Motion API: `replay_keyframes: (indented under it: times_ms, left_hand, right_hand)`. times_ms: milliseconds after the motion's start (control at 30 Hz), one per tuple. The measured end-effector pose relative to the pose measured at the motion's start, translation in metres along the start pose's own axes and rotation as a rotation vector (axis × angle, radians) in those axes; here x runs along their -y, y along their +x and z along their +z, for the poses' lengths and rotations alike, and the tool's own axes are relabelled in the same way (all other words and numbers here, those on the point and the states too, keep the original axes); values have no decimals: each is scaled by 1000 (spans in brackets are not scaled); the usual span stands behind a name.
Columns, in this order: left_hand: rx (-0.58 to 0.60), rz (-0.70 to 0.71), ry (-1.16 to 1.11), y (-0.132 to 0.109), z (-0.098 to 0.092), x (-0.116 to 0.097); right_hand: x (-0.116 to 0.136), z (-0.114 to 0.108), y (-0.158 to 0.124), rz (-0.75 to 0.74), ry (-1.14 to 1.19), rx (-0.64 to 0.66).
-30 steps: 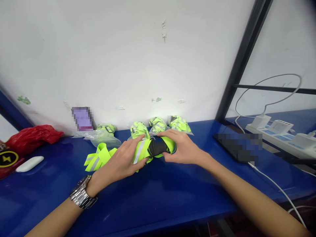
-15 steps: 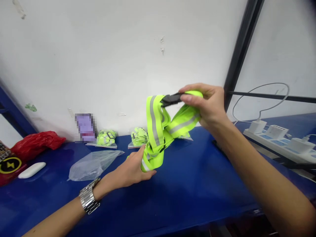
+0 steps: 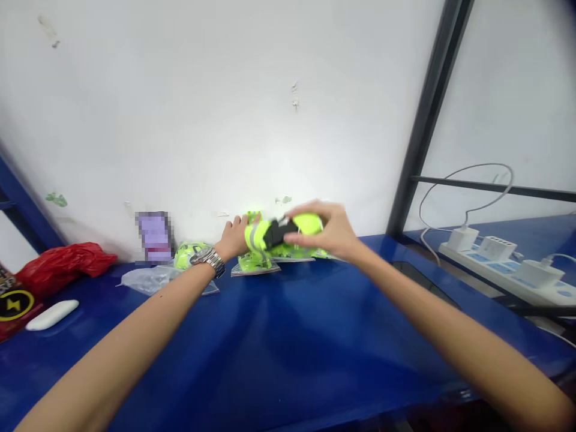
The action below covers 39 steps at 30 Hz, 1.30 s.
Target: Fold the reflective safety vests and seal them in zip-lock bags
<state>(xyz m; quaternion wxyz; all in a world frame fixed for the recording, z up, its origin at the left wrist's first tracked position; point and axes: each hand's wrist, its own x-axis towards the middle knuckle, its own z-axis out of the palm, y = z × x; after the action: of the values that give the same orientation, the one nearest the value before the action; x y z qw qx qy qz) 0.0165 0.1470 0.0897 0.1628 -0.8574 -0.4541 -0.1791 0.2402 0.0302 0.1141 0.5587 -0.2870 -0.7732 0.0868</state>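
your right fingers (image 3: 310, 239) clamp a neon reflective strap (image 3: 258, 236) lying sideways, your left hand (image 3: 233, 238) at its end, grip unclear.

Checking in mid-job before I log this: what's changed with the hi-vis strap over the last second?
The reflective strap went from stretched up in the air to a compact folded bundle, lowered over the clear bags. The right hand still holds it, by the black buckle, and the left hand has moved to its far end. The red bag and power strip stayed where they were.
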Motion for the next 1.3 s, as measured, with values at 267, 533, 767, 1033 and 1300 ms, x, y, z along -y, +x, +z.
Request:
replay_keyframes:
  times_ms: [267,533,767,1033,1300]
  left_hand:
    - [-21,158,-72,-83,-30,-39]
    - [97,152,-128,-162,14,-72]
    - [116,101,-336,-147,28,-68]
    - [41,2,-515,-145,26,-64]
    - [87,-306,-409,-146,1,-71]
  right_hand:
    - [-33,29,-110,255,-90,334]
    - [-19,26,-124,165,-305,490]
    - [-21,27,-130,176,-359,497]
    - [-22,19,-128,285,-198,412]
    - [-21,26,-110,566,313,98]
